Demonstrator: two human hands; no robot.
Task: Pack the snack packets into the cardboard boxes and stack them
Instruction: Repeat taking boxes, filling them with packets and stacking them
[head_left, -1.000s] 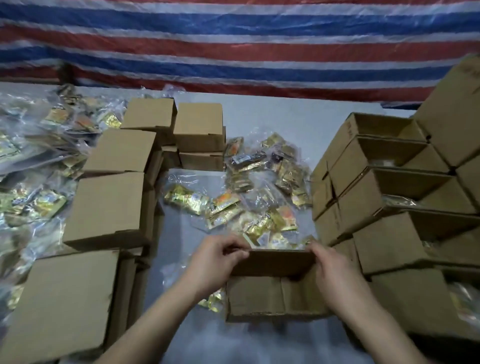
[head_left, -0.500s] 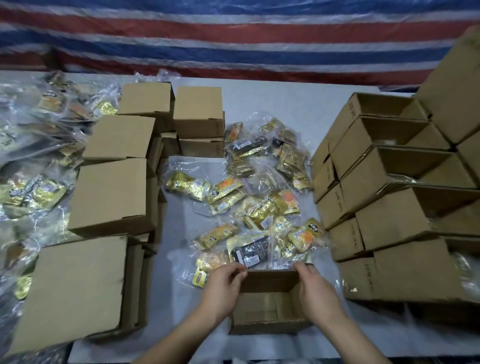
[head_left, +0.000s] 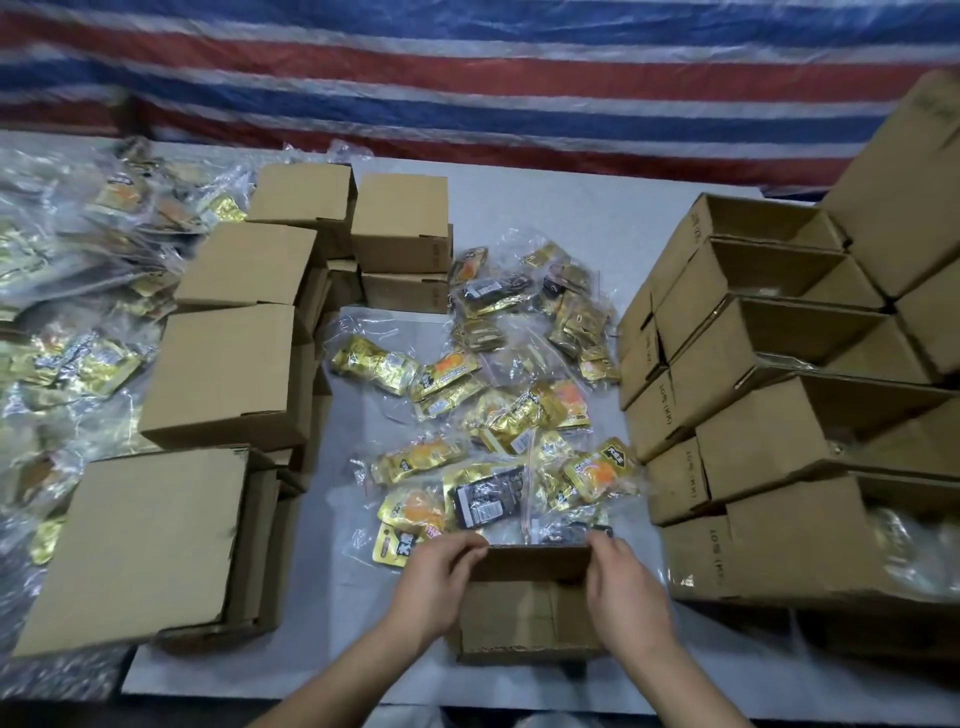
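Note:
A small open cardboard box (head_left: 524, 616) stands near the table's front edge, empty inside as far as I can see. My left hand (head_left: 434, 584) grips its far left corner and my right hand (head_left: 626, 592) grips its far right corner, fingers curled over the rim. Just beyond the box lies a loose heap of snack packets (head_left: 498, 415) in clear bags, gold, orange and black. Closed boxes (head_left: 223, 374) are stacked on the left. On the right, open boxes (head_left: 769, 447) are stacked in a stepped pile.
More bagged snack packets (head_left: 67, 358) cover the far left of the white table (head_left: 545, 218). Two closed boxes (head_left: 400, 223) stand at the back centre. A red, white and blue striped tarp (head_left: 467, 78) hangs behind. A tall carton stack (head_left: 904, 197) rises at the right.
The box between my hands has come toward me and down onto the table near its front edge. More packets show beyond it. Both hands keep their hold on the far rim.

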